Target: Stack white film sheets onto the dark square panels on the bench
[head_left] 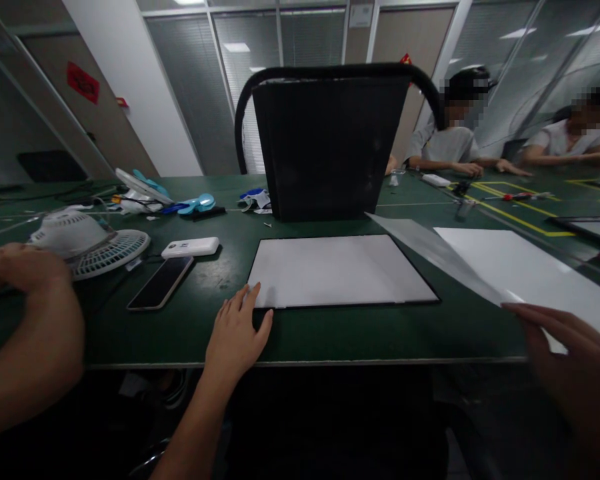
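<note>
A flat white panel with a thin black frame lies on the green table in front of me. At its near left corner rests my left hand, fingers apart, with the fingertips touching the edge. My right hand pinches the near corner of a thin translucent sheet. That sheet is lifted and tilted to the right of the panel, its far corner close to the panel's far right corner. Beyond it lies a larger white sheet, partly hidden behind my right hand.
A black upright board with a curved tube stands behind the panel. On the left are a phone, a white power bank, a white fan and another person's arm. Two people sit across on the right.
</note>
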`<state>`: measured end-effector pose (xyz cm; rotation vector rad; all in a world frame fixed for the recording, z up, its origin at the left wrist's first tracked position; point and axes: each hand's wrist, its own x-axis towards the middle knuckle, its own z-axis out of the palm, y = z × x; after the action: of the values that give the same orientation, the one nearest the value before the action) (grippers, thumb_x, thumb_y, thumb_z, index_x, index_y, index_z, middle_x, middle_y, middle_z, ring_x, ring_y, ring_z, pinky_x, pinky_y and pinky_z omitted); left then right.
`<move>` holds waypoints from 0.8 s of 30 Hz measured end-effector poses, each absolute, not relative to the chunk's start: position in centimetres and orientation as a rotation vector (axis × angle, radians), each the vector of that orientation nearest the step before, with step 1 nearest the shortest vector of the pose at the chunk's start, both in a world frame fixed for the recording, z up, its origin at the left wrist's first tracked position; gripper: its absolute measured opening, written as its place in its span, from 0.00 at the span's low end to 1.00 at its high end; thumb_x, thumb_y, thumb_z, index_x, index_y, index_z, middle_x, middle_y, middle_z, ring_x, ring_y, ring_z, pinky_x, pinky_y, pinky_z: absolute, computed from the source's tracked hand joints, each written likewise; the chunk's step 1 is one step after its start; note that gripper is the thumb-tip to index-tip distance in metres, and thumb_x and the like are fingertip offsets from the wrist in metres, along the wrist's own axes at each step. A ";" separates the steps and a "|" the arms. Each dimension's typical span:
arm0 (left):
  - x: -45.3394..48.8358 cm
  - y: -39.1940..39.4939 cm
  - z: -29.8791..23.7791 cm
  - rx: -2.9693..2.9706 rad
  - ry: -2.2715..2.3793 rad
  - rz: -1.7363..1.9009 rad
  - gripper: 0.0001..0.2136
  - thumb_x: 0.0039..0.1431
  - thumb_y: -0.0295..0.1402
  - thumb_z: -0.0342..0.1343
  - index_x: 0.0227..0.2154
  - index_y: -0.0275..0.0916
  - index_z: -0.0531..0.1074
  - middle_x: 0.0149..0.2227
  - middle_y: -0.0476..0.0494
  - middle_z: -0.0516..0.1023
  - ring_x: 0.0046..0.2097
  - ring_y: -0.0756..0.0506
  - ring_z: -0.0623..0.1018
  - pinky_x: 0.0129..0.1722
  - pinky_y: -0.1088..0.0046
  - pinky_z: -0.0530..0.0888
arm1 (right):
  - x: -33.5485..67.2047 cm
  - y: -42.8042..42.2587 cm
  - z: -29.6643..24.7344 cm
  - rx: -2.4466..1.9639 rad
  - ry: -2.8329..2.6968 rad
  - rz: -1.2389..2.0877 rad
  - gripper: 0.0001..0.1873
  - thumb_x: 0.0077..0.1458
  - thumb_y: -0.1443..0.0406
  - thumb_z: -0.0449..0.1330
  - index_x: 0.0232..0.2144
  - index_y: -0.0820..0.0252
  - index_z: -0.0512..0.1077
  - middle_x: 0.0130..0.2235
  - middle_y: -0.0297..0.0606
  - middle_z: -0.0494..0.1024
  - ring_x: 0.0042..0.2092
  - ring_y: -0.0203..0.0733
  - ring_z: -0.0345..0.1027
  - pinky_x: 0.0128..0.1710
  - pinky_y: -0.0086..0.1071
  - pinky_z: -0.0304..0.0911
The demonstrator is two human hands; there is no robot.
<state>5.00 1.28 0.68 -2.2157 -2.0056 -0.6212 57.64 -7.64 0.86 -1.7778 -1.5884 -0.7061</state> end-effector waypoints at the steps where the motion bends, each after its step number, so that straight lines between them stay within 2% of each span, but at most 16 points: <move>1: 5.0 1.3 0.7 -2.207 -2.018 -0.633 0.30 0.73 0.44 0.49 0.72 0.34 0.62 0.72 0.26 0.68 0.70 0.30 0.72 0.71 0.45 0.67 | 55.9 -6.8 1.6 -1.652 -1.692 -0.625 0.17 0.74 0.58 0.53 0.59 0.41 0.76 0.55 0.32 0.81 0.52 0.46 0.78 0.43 0.44 0.74; 3: 5.0 1.3 0.6 -2.187 -2.050 -0.668 0.33 0.73 0.45 0.50 0.75 0.33 0.57 0.73 0.24 0.64 0.72 0.28 0.70 0.72 0.46 0.67 | 53.5 -4.9 2.0 -1.455 -1.844 -0.461 0.15 0.74 0.59 0.54 0.55 0.46 0.79 0.56 0.33 0.80 0.56 0.45 0.76 0.56 0.43 0.73; 5: 4.9 1.3 0.5 -2.165 -2.076 -0.711 0.36 0.73 0.46 0.50 0.76 0.32 0.50 0.76 0.22 0.59 0.75 0.27 0.65 0.72 0.45 0.67 | 52.2 -3.0 1.3 -1.351 -1.925 -0.380 0.15 0.73 0.59 0.55 0.49 0.48 0.81 0.57 0.34 0.79 0.60 0.47 0.73 0.65 0.47 0.69; 9: 5.0 1.2 0.5 -2.149 -2.094 -0.747 0.40 0.73 0.47 0.51 0.78 0.33 0.44 0.79 0.20 0.48 0.78 0.24 0.57 0.72 0.42 0.65 | 51.8 -0.8 -1.3 -1.354 -1.958 -0.343 0.17 0.73 0.57 0.54 0.44 0.43 0.84 0.56 0.34 0.79 0.61 0.51 0.71 0.63 0.54 0.69; 12: 5.0 1.1 0.6 -2.136 -2.098 -0.722 0.37 0.72 0.47 0.51 0.78 0.38 0.50 0.79 0.23 0.46 0.77 0.23 0.59 0.71 0.40 0.66 | 52.1 -0.8 -2.1 -1.423 -1.923 -0.314 0.18 0.72 0.56 0.54 0.41 0.42 0.85 0.53 0.37 0.78 0.56 0.52 0.71 0.57 0.54 0.72; 15: 4.9 1.1 0.7 -2.171 -2.027 -0.688 0.30 0.72 0.45 0.53 0.73 0.41 0.63 0.78 0.27 0.51 0.75 0.24 0.62 0.71 0.42 0.67 | 52.2 -0.9 -2.3 -1.487 -1.935 -0.251 0.18 0.71 0.55 0.54 0.41 0.40 0.85 0.53 0.36 0.78 0.53 0.49 0.73 0.54 0.50 0.74; 19: 4.7 1.3 0.7 -2.224 -1.929 -0.643 0.21 0.73 0.42 0.52 0.62 0.44 0.78 0.73 0.33 0.66 0.73 0.28 0.67 0.71 0.44 0.68 | 52.1 -0.7 -2.6 -1.532 -1.970 -0.171 0.19 0.73 0.54 0.52 0.48 0.41 0.84 0.58 0.32 0.78 0.56 0.48 0.75 0.59 0.52 0.74; 21: 4.6 1.4 0.5 -2.230 -1.911 -0.636 0.20 0.73 0.41 0.52 0.59 0.44 0.80 0.71 0.34 0.70 0.72 0.29 0.70 0.71 0.44 0.68 | 52.1 -0.5 -2.8 -1.527 -2.006 -0.139 0.21 0.74 0.53 0.50 0.51 0.43 0.83 0.60 0.32 0.78 0.61 0.49 0.72 0.65 0.54 0.71; 24: 4.4 1.5 0.1 -2.227 -1.884 -0.638 0.20 0.73 0.42 0.52 0.58 0.43 0.82 0.69 0.33 0.72 0.70 0.29 0.72 0.71 0.42 0.68 | 52.2 -0.2 -2.9 -1.534 -2.063 -0.111 0.23 0.75 0.51 0.48 0.57 0.43 0.80 0.64 0.30 0.75 0.69 0.52 0.64 0.72 0.61 0.62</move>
<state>4.38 1.51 0.05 -2.2272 -1.8843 -0.6383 52.25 -0.24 -2.91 -1.5336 -2.0626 -0.1105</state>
